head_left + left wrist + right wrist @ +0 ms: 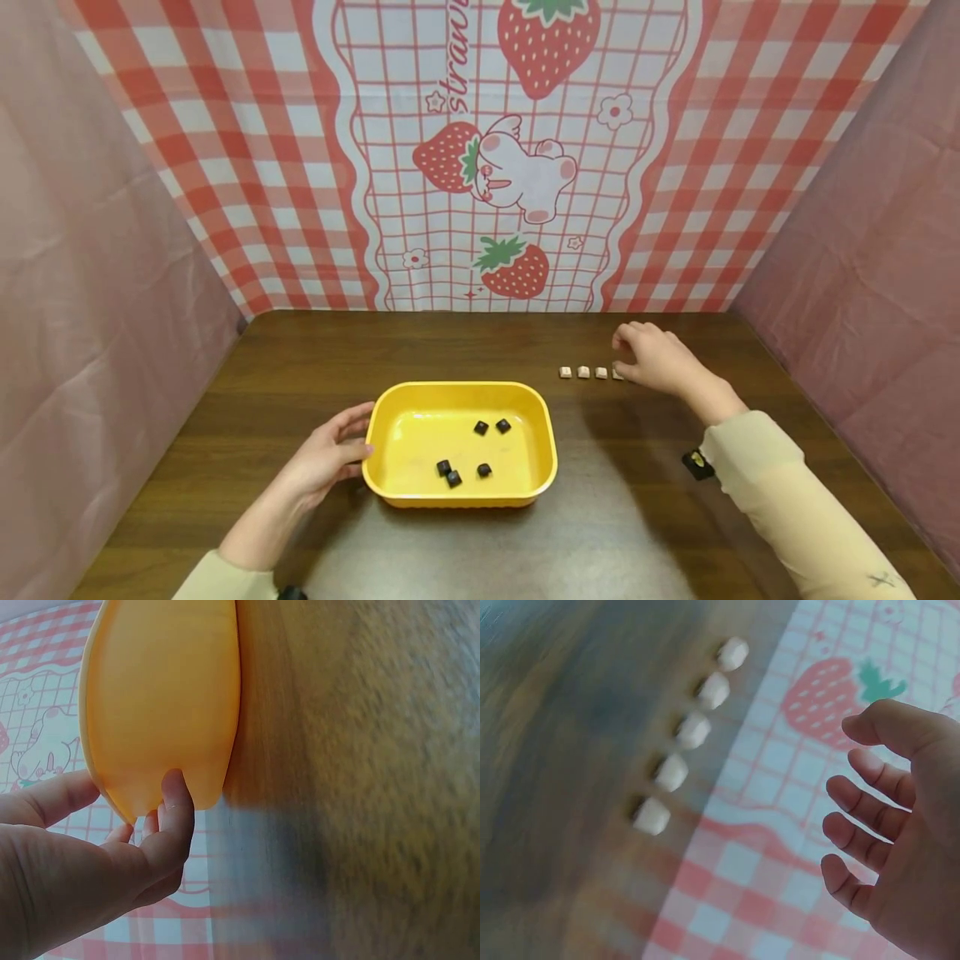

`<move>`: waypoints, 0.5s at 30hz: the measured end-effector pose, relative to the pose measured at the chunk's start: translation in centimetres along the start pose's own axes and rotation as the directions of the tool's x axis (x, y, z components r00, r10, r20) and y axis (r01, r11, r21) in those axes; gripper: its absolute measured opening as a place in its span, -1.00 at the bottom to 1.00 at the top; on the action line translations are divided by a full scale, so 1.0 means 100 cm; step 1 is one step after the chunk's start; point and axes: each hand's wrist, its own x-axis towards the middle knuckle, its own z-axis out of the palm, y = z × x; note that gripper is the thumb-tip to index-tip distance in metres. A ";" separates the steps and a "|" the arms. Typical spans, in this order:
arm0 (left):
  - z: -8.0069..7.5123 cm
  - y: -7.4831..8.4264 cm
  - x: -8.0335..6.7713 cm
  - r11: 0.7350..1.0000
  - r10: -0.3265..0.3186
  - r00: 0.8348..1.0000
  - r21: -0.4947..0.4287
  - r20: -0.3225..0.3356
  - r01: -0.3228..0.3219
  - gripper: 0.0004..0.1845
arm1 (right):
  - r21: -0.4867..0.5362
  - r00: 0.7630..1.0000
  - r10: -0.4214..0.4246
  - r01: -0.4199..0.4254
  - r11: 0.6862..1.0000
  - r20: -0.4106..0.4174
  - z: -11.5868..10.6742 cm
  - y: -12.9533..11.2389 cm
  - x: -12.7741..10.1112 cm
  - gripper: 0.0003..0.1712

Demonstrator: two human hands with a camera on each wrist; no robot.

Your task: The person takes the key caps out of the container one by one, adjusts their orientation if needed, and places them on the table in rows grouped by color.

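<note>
Item 1: row of small pale cream keycap-like cubes (590,372) on the dark brown wooden worktop (300,367), far right, near the strawberry-print checked backdrop (517,167). I count four showing from my head view; the right wrist view shows five (693,730), evenly spaced in a line. I judge them light, hard and smooth; they would skid or tip if nudged sideways. Best taken one at a time by a fingertip pinch on two opposite side walls.

Item 2: right hand (654,358), resting over the right end of that row, fingers loosely bent. In the wrist view its fingers (859,840) are curled but apart, holding nothing, off the cubes.

Item 3: shallow yellow plastic rectangular tray (390,483), centre front of the worktop. I judge it light, stiff, with slick walls; it would slide readily on the wood. Hold at the rolled rim.

Item 4: five small black cubes (481,427) lying loose inside the tray, two toward the back, three toward the front. I expect them to handle like the pale ones.

Item 5: left hand (326,457), relaxed, fingertips (174,796) touching the tray's left wall, steadying rather than gripping.

Item 6: small black object with a yellow mark (697,463) beside my right sleeve; I cannot identify it.
</note>
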 end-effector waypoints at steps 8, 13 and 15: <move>0.000 -0.001 0.000 1.000 -0.001 1.000 0.003 -0.008 0.002 -0.32 | 0.008 0.998 -0.050 0.050 0.999 -0.038 -0.011 -0.036 0.002 -0.69; -0.001 -0.002 0.001 1.000 0.003 1.000 -0.001 -0.003 -0.003 -0.32 | 0.028 0.991 -0.109 0.112 0.993 -0.071 -0.013 -0.061 0.000 -0.71; -0.001 -0.002 0.001 1.000 0.005 1.000 -0.002 -0.002 -0.005 -0.32 | 0.036 0.985 -0.146 0.150 0.988 -0.095 -0.012 -0.070 0.001 -0.73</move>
